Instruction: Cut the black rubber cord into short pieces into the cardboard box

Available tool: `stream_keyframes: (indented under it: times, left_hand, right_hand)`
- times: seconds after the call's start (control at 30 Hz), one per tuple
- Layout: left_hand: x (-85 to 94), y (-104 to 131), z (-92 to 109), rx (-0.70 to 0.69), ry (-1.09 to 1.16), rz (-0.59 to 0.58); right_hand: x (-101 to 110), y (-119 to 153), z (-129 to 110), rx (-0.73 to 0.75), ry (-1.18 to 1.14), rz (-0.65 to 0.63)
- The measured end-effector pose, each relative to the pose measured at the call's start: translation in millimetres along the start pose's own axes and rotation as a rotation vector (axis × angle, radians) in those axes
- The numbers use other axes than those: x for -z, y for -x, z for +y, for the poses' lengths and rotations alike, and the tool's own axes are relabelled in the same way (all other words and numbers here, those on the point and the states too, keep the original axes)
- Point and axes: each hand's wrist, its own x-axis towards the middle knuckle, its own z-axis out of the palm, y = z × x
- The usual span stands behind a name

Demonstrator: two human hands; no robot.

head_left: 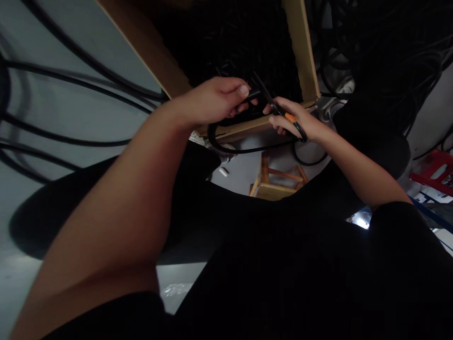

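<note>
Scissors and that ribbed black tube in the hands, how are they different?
The scissors have orange on their handles, while the ribbed black tube shows no orange. The scissors have slim, straight blades, whereas the tube is rounded and ridged. The scissors are in the right hand, the tube in the left hand. Both are partly covered by fingers.

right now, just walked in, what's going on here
A person's left hand grips a ribbed black tube, and their right hand holds orange-and-black scissors, blades close to the tube's end; whether they touch is hard to tell. Both hands are at the near side of an open tan box holding many dark pieces. Black hoses run off to its left.
</note>
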Motion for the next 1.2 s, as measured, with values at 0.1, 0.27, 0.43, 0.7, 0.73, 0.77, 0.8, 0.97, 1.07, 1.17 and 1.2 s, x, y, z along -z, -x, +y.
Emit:
stream_keyframes:
  times: [0.1,0.27,0.43,0.7,0.73,0.77,0.8,0.97,1.07,1.17,1.2]
  left_hand:
    - [-1.4,3,7,0.034,0.001,-0.006]
    - [-4.4,5,14,0.020,-0.014,-0.059]
    - [-8.9,2,7,0.047,-0.051,-0.020]
    - [-6.2,1,-2,0.005,0.109,-0.006]
    - [-4.8,1,-4,-0.004,0.113,-0.006]
    - [-3.3,1,-5,-0.012,0.110,-0.001]
    - [-1.9,1,-7,-0.019,0.102,0.003]
    - [-0.7,-1,-9,-0.094,-0.044,0.037]
    - [-7.5,-2,-6,-0.113,-0.209,0.092]
    - [-18.1,-7,-4,-0.047,-0.229,0.192]
    - [-21.5,-10,-4,-0.024,-0.207,0.234]
  right_hand:
    - [-1,1,-1,-0.008,-0.014,-0.029]
    - [-4,0,1,-0.008,-0.010,-0.037]
    - [-2,-2,-13,-0.028,0.037,0.030]
    - [-6,0,-29,-0.194,0.076,0.112]
    - [-6,0,-28,-0.193,0.067,0.104]
    - [-6,1,-25,-0.190,0.058,0.095]
    - [-6,1,-23,-0.187,0.050,0.085]
    - [-6,1,-16,-0.148,0.034,0.055]
    - [-8,-2,-14,-0.071,0.088,0.048]
    - [-9,-8,-14,-0.022,0.177,0.069]
    - [-10,-10,-13,-0.022,0.200,0.077]
